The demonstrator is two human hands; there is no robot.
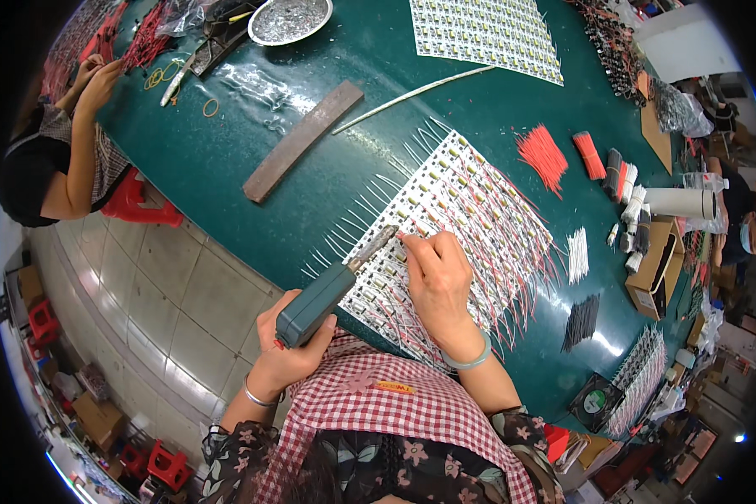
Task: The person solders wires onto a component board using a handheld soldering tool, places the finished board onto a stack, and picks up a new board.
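My left hand [290, 357] is wrapped round the dark green handle of a soldering iron [315, 307]. Its metal tip reaches up and right onto a white panel of small circuit boards [452, 155]. At that same spot, the thumb and forefinger of my right hand [441, 281] pinch a thin wire whose red end shows by the tip. The rest of that wire is hidden by my fingers. Rows of red and white wires trail from the panel's right and lower parts, and pale wires stick out along its upper left edge.
Red wires [543, 158], white wires [578, 254] and black wires [580, 322] lie loose to the right. A brown bar [302, 141] and a thin rod [412, 99] lie beyond the panel. A small fan [595, 401] sits lower right. Another person's hands [99, 82] work at far left.
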